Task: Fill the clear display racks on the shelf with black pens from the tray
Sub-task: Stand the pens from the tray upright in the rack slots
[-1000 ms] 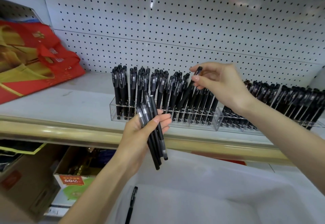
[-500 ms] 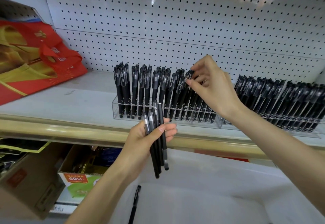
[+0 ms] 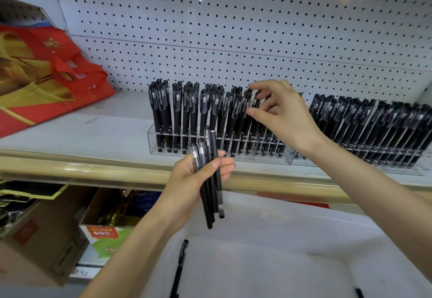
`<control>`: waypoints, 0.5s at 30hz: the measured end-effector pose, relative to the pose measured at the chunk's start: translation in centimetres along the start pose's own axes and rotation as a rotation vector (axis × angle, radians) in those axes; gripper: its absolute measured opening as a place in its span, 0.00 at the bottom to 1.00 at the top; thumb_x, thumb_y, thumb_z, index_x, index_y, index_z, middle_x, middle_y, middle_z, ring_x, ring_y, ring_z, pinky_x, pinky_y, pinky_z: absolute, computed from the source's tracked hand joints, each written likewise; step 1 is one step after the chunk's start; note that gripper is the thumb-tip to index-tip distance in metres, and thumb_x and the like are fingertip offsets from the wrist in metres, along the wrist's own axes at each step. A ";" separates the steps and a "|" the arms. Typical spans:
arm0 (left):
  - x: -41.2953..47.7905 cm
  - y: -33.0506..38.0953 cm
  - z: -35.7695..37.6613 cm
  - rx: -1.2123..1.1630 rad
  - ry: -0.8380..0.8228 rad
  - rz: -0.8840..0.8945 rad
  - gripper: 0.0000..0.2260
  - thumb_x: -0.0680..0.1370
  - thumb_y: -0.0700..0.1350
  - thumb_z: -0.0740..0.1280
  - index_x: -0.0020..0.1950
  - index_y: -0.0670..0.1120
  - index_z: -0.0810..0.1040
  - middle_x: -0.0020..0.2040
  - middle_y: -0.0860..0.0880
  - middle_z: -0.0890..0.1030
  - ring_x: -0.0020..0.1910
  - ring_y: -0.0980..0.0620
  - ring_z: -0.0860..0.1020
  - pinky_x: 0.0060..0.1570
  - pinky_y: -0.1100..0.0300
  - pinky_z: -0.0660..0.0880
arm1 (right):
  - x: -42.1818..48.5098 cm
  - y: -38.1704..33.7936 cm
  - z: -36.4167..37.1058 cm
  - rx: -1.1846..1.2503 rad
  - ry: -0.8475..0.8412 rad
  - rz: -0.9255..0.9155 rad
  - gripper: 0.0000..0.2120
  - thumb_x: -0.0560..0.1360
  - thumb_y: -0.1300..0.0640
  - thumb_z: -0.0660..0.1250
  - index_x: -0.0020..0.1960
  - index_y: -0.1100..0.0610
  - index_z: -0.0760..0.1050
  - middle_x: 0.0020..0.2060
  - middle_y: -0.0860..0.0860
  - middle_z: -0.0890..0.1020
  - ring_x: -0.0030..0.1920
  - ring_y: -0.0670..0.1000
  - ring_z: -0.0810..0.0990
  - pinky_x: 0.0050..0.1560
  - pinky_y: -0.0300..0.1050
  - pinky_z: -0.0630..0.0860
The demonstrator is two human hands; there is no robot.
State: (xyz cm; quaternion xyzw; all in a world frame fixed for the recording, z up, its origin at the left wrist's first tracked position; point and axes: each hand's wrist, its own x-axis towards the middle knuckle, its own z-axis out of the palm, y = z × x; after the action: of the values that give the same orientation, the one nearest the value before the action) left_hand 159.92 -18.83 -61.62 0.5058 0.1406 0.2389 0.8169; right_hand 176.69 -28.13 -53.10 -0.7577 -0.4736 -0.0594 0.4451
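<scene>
My left hand (image 3: pixel 191 180) grips a bundle of several black pens (image 3: pixel 210 176) upright, just in front of the shelf edge. My right hand (image 3: pixel 278 110) hovers at the caps of the pens standing in the left clear rack (image 3: pixel 154 141), fingers spread and holding nothing. That rack holds many black pens (image 3: pixel 187 113). A second clear rack (image 3: pixel 416 170) to the right is packed with black pens (image 3: pixel 374 129). The white tray (image 3: pixel 292 239) lies below, with one black pen (image 3: pixel 180 265) at its left side and another pen tip (image 3: pixel 358 293) at the bottom edge.
A red and gold bag (image 3: pixel 42 75) lies on the shelf at the left. White pegboard (image 3: pixel 233 28) backs the shelf. The gold shelf rim (image 3: pixel 93 169) runs across. Cardboard boxes (image 3: pixel 46 239) and a green-white box (image 3: pixel 105 239) sit below left.
My right hand let go of the pen it was slotting into the left rack and its fingers have spread. My left hand with its bundle has stayed put.
</scene>
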 end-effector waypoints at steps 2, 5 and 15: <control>-0.1 0.1 0.2 0.005 -0.006 -0.008 0.10 0.79 0.35 0.62 0.59 0.39 0.76 0.51 0.42 0.84 0.53 0.47 0.83 0.53 0.59 0.79 | -0.7 -0.5 -0.3 0.080 0.017 0.032 0.13 0.75 0.60 0.70 0.57 0.49 0.75 0.45 0.46 0.74 0.40 0.46 0.77 0.48 0.41 0.77; -0.1 0.1 0.4 -0.005 -0.007 -0.016 0.10 0.79 0.35 0.62 0.60 0.39 0.76 0.52 0.42 0.84 0.54 0.47 0.82 0.54 0.59 0.79 | -3.1 -1.5 -0.5 0.237 -0.034 0.141 0.04 0.76 0.61 0.67 0.50 0.54 0.75 0.38 0.53 0.80 0.36 0.49 0.80 0.39 0.42 0.79; 0.1 1.2 2.1 -0.243 -0.023 -0.004 0.11 0.81 0.35 0.59 0.61 0.39 0.75 0.55 0.42 0.83 0.56 0.49 0.82 0.55 0.58 0.78 | -10.8 -1.0 1.7 0.520 -0.526 0.631 0.23 0.65 0.45 0.69 0.50 0.63 0.80 0.38 0.50 0.84 0.38 0.44 0.81 0.40 0.37 0.77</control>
State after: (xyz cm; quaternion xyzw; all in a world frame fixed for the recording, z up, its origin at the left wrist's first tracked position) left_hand 160.70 -19.92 -59.59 0.4054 0.1023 0.2468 0.8742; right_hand 169.48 -33.87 -58.98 -0.7173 -0.3164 0.3923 0.4811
